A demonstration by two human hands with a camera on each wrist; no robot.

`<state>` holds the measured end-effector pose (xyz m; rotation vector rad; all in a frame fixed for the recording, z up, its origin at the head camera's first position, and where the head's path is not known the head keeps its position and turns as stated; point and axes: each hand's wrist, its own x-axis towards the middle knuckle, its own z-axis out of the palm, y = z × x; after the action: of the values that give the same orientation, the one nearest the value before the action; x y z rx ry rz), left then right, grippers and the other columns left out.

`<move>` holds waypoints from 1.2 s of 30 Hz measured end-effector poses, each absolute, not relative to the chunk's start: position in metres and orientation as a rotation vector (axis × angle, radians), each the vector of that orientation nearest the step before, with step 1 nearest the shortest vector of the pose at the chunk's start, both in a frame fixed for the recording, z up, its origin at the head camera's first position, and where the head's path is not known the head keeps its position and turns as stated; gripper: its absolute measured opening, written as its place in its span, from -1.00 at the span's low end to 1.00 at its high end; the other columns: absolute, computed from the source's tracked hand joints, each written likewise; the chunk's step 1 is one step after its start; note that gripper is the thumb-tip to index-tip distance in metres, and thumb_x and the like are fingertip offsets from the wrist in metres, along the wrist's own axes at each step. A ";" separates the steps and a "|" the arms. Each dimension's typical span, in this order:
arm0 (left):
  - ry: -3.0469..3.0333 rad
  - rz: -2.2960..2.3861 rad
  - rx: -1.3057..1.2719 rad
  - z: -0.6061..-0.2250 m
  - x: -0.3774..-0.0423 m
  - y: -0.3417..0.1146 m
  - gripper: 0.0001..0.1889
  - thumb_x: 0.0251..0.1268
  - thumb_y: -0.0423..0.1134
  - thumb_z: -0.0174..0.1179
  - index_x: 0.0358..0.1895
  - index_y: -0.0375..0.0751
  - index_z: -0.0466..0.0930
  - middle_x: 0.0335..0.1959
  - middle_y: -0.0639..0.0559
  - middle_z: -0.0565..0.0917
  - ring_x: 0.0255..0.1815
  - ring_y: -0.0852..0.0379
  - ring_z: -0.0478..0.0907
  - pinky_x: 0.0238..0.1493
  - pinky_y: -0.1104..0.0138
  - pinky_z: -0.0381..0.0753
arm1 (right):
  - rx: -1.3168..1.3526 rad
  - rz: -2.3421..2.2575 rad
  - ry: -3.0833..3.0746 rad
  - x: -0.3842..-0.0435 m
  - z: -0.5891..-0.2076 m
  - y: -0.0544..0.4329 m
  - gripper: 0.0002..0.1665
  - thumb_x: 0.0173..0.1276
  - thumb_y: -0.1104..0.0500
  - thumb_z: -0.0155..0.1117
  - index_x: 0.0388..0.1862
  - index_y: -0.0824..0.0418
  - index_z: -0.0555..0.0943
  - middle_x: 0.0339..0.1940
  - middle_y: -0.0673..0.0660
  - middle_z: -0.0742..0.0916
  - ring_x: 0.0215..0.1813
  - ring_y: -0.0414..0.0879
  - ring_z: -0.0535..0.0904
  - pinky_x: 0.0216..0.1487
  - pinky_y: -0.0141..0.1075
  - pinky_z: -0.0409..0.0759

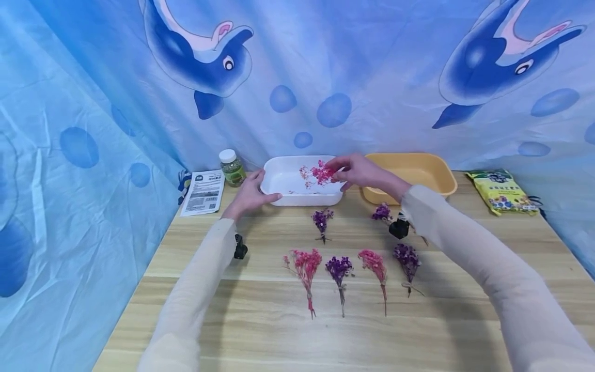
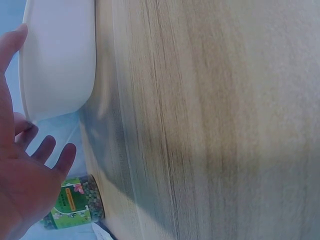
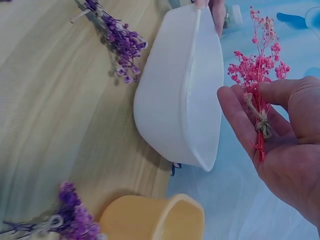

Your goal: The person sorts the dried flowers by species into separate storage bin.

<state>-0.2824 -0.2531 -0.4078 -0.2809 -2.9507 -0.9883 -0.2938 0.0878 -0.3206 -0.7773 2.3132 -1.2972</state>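
Observation:
A small bunch of pink dried flowers (image 3: 260,70), its stems tied with twine, is pinched between the thumb and fingers of my right hand (image 1: 355,170). In the head view its blossoms appear over the white basin (image 1: 302,199). My left hand (image 1: 251,194) rests against the basin's left end, thumb at the front rim; in the left wrist view its outer fingers (image 2: 65,159) extend loosely, apart from the basin. A few pink bits show along the basin's near inside edge. Just in front of the basin lies a purple flower bunch (image 1: 321,219).
Beside the basin stands a yellow basin (image 1: 448,181). More pink bunches (image 1: 307,266) and purple bunches (image 1: 407,261) lie on the wooden table (image 1: 260,330). A white-lidded jar (image 1: 232,170) and printed packet (image 1: 203,192) stand left, a yellow bag (image 1: 502,192) right.

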 end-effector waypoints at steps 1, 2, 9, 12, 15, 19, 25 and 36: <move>-2.952 -0.987 -0.282 -0.407 -0.282 -0.253 0.12 0.12 0.12 0.44 0.55 -0.41 -0.02 0.59 -0.27 0.03 0.55 -0.25 -0.01 0.51 -0.03 0.05 | -0.787 -1.292 2.320 -0.296 -0.320 0.085 -0.50 0.47 0.43 0.13 0.37 0.41 0.44 0.18 0.40 0.60 0.11 0.27 0.60 -0.13 -0.08 0.73; -2.953 -0.988 -0.281 -0.407 -0.282 -0.253 0.12 0.12 0.12 0.45 0.55 -0.41 -0.02 0.59 -0.27 0.03 0.56 -0.25 -0.02 0.51 -0.02 0.04 | -0.792 -1.287 2.325 -0.297 -0.320 0.082 -0.49 0.46 0.44 0.13 0.38 0.42 0.43 0.18 0.40 0.60 0.10 0.26 0.61 -0.12 -0.07 0.73; -2.953 -0.985 -0.274 -0.407 -0.281 -0.254 0.13 0.10 0.11 0.45 0.54 -0.44 -0.03 0.59 -0.28 0.01 0.56 -0.25 -0.04 0.52 -0.02 0.00 | -0.824 -1.214 2.404 -0.313 -0.325 0.060 -0.50 0.45 0.43 0.15 0.35 0.41 0.46 0.16 0.38 0.63 0.09 0.30 0.62 -0.10 -0.01 0.72; -2.948 -0.993 -0.277 -0.407 -0.280 -0.254 0.13 0.10 0.11 0.45 0.54 -0.45 -0.02 0.59 -0.29 0.02 0.56 -0.26 -0.04 0.52 -0.04 -0.01 | -0.851 -1.177 2.441 -0.320 -0.332 0.050 -0.52 0.43 0.44 0.16 0.32 0.43 0.48 0.13 0.39 0.64 0.07 0.31 0.61 -0.10 0.00 0.71; -2.945 -0.996 -0.283 -0.406 -0.280 -0.254 0.13 0.10 0.11 0.46 0.54 -0.45 -0.02 0.59 -0.29 0.02 0.56 -0.27 -0.03 0.52 -0.04 -0.01 | -0.876 -1.099 2.499 -0.326 -0.339 0.041 -0.53 0.43 0.43 0.16 0.31 0.40 0.51 0.11 0.35 0.65 0.05 0.26 0.62 -0.09 -0.04 0.72; -2.942 -1.002 -0.284 -0.406 -0.280 -0.253 0.13 0.09 0.10 0.46 0.54 -0.45 -0.02 0.59 -0.29 0.02 0.56 -0.25 -0.03 0.52 -0.02 -0.02 | -0.901 -1.019 2.543 -0.330 -0.345 0.031 -0.54 0.43 0.43 0.18 0.29 0.38 0.54 0.12 0.32 0.67 0.02 0.19 0.65 -0.12 -0.13 0.72; -2.938 -0.995 -0.282 -0.407 -0.280 -0.251 0.12 0.10 0.09 0.47 0.54 -0.46 -0.01 0.58 -0.30 0.04 0.55 -0.26 -0.01 0.52 -0.02 0.00 | -0.941 -0.949 2.617 -0.334 -0.353 0.026 -0.57 0.41 0.42 0.19 0.25 0.38 0.57 0.11 0.29 0.70 0.06 0.13 0.64 -0.01 -0.18 0.67; -2.937 -1.005 -0.266 -0.406 -0.279 -0.251 0.12 0.10 0.09 0.46 0.54 -0.43 -0.01 0.57 -0.31 0.04 0.55 -0.24 -0.01 0.52 0.00 0.01 | -0.993 -0.993 2.639 -0.335 -0.360 0.024 -0.61 0.44 0.40 0.16 0.22 0.37 0.60 0.15 0.28 0.69 0.19 0.12 0.60 0.21 -0.13 0.57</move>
<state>-0.2786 -0.2506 -0.4060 -0.2661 -2.9372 -1.0046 -0.3349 0.0239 -0.3600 -0.9928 2.6392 -0.9931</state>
